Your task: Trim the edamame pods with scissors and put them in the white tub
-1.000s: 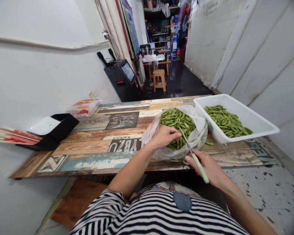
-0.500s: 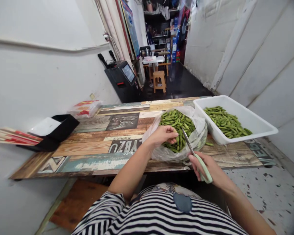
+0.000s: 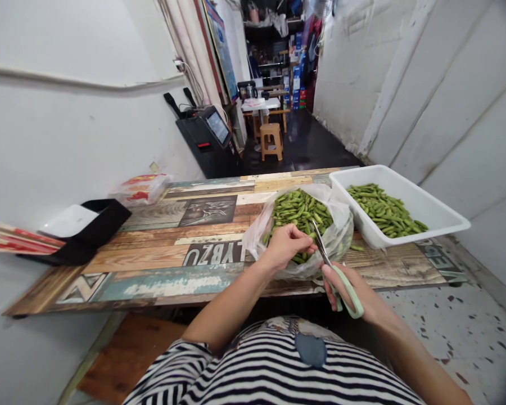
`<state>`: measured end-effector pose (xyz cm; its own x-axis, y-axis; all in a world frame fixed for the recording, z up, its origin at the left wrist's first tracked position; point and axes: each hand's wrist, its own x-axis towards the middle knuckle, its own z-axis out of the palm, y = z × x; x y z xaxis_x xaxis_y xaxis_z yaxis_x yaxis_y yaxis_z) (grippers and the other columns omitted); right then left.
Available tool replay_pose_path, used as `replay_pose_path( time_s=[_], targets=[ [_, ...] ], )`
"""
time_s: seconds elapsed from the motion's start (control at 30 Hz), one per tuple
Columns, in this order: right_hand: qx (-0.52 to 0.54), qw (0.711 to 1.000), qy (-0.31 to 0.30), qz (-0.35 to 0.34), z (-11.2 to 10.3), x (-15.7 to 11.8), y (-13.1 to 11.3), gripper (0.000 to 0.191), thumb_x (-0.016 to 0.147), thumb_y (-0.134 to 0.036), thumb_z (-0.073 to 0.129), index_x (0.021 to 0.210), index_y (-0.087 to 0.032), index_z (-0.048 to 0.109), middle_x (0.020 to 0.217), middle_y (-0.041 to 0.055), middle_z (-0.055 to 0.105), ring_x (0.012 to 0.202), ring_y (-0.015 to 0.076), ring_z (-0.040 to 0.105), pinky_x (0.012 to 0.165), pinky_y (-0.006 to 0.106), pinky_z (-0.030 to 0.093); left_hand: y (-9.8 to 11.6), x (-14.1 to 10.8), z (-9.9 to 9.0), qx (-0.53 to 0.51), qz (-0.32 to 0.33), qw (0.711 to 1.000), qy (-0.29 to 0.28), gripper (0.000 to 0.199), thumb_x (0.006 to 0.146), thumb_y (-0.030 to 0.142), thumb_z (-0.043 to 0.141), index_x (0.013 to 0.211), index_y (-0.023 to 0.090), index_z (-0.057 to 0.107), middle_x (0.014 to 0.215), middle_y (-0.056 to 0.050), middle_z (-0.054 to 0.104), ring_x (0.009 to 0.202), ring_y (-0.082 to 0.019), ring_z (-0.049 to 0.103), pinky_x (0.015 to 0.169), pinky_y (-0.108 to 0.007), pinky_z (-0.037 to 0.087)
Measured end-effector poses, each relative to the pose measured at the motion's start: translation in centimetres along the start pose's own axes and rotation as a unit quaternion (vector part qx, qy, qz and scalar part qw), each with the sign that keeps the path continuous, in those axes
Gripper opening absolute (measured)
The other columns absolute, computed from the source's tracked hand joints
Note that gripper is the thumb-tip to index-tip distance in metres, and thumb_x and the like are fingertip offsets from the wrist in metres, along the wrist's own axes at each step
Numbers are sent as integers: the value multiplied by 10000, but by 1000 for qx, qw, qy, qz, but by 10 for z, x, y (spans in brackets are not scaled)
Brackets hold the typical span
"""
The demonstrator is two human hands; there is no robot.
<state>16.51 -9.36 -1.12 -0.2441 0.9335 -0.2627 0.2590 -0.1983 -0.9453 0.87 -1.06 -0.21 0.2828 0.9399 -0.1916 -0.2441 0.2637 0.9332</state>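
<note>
My right hand is closed round the pale green handles of a pair of scissors. Their blades point away from me and look slightly parted. My left hand pinches a green edamame pod at the blade tips; most of that pod is hidden by the fingers. Both hands are over the near side of a clear plastic bag, rolled open and full of edamame pods. To its right, a white plastic tub holds more edamame pods.
The wood-patterned table carries a black holder with wrapped chopsticks at the left, and a red-and-clear plastic package behind it. A black touchscreen machine and an orange stool stand beyond the table.
My left hand has moved right and slightly down, bringing its fingertips and a pod to the scissor blades. The right hand keeps the scissors in about the same place. The view has shifted slightly.
</note>
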Motion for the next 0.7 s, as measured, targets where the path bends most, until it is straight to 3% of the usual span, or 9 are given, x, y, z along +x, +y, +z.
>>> replay_pose_path(
  time_s=[0.1, 0.17, 0.23, 0.3, 0.43, 0.5, 0.53, 0.6, 0.7],
  targets=[
    [-1, 999, 14, 36, 0, 2, 4, 443, 815, -631, 498, 674, -214, 446, 418, -90, 426, 297, 80, 408, 304, 195, 334, 4, 1, -10, 19, -18, 999, -21, 280, 653, 161, 740, 677, 129, 463, 610, -36, 655, 578, -125, 654, 588, -231, 508],
    [10, 999, 15, 40, 0, 2, 5, 432, 805, -633, 506, 713, -214, 457, 428, -95, 422, 299, 78, 399, 294, 189, 327, 11, 4, -22, 23, -15, 999, -37, 231, 673, 142, 701, 812, 125, 518, 653, -24, 648, 620, -124, 654, 630, -248, 510],
    [24, 999, 9, 25, -1, 1, 5, 423, 805, -634, 505, 777, -213, 470, 475, -89, 454, 342, 82, 430, 326, 194, 373, 18, 9, -34, 55, 31, 998, -25, 319, 694, 120, 645, 997, 140, 549, 706, 1, 621, 648, -109, 634, 652, -244, 495],
    [26, 1000, 6, 13, -2, 0, 3, 434, 816, -646, 477, 797, -212, 466, 520, -75, 486, 399, 90, 470, 385, 208, 426, 23, 17, -44, 166, 98, 981, 16, 374, 712, 129, 602, 1084, 159, 583, 735, 10, 593, 655, -100, 596, 645, -233, 464],
    [13, 1000, -3, 2, -3, -2, 7, 461, 850, -656, 415, 738, -210, 450, 534, -59, 501, 437, 94, 495, 456, 226, 445, 21, 40, -47, 474, 153, 864, 67, 274, 694, 265, 673, 944, 156, 700, 795, -40, 638, 757, -173, 586, 702, -285, 447],
    [13, 1000, -5, -7, -3, -1, 12, 462, 871, -645, 392, 718, -212, 447, 529, -58, 499, 433, 97, 495, 459, 230, 434, 17, 51, -44, 551, 166, 815, 66, 258, 679, 294, 702, 895, 155, 725, 855, -73, 671, 828, -212, 598, 756, -312, 448],
    [15, 1000, -4, -10, -4, -1, 15, 461, 875, -643, 390, 715, -214, 447, 526, -58, 496, 431, 100, 494, 454, 231, 428, 16, 56, -42, 565, 177, 804, 63, 226, 693, 291, 692, 871, 157, 733, 861, -81, 681, 837, -215, 601, 773, -316, 447],
    [16, 1000, -2, -10, -4, -1, 18, 460, 874, -645, 391, 715, -217, 448, 518, -58, 490, 426, 107, 488, 442, 234, 417, 17, 61, -39, 537, 206, 816, 60, 165, 742, 269, 647, 824, 161, 742, 840, -77, 695, 819, -195, 605, 785, -302, 445],
    [7, 1000, -3, -10, -5, -1, 16, 462, 872, -648, 391, 718, -216, 449, 521, -56, 489, 432, 111, 488, 450, 239, 415, 22, 58, -35, 372, 209, 901, 74, 167, 769, 275, 628, 792, 146, 731, 786, -57, 705, 684, -129, 581, 688, -247, 440]
  ],
)
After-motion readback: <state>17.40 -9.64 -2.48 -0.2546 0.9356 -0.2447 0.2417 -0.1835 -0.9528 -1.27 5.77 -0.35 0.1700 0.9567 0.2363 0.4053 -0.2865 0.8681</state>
